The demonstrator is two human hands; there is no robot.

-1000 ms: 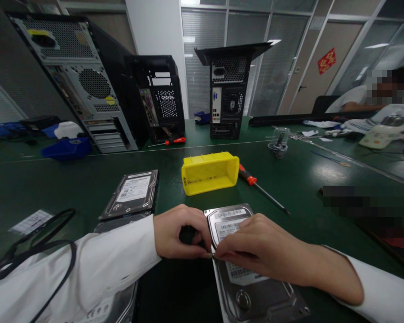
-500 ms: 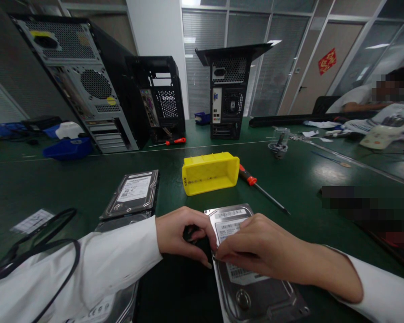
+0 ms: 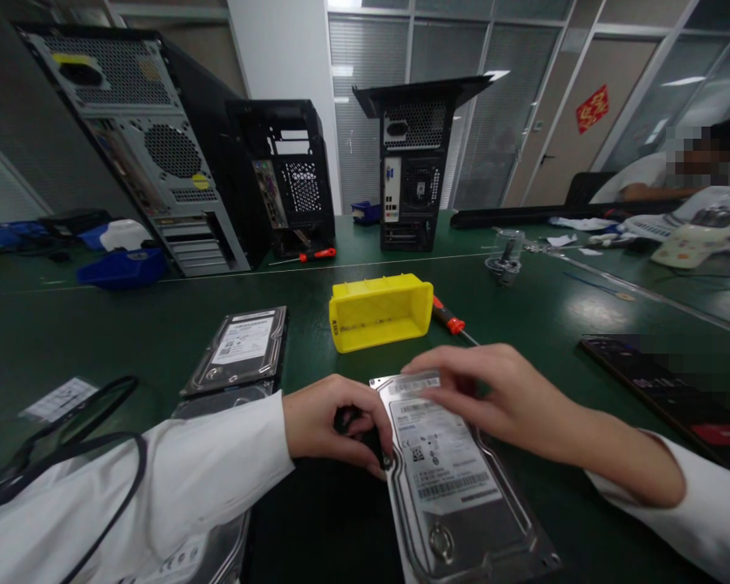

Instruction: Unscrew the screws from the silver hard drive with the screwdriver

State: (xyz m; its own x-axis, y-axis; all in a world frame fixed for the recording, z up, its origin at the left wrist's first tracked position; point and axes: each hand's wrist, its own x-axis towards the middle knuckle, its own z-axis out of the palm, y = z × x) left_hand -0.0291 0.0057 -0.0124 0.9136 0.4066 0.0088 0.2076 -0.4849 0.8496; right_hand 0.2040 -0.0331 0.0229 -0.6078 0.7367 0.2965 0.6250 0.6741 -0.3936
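A silver hard drive [image 3: 456,487] with a white label lies face up on the green table in front of me. My left hand [image 3: 334,422] is curled against the drive's left edge, with its fingertips by a small screw hole there. Over the far end of the drive hovers my right hand [image 3: 492,393], fingers spread and slightly blurred, holding nothing. A yellow plastic bin [image 3: 380,312] stands just beyond the drive. To the right of the bin lies a red-handled screwdriver [image 3: 453,323], its shaft partly hidden by my right hand.
A second hard drive [image 3: 240,349] lies to the left, and another one [image 3: 212,551] shows under my left sleeve. A black cable [image 3: 66,454] loops at the left. Three computer towers [image 3: 410,170] stand at the back. A person sits at the far right.
My right hand has lifted off the drive's left edge and moved forward and up over its far end, with the fingers now apart. My left hand stays at the edge.
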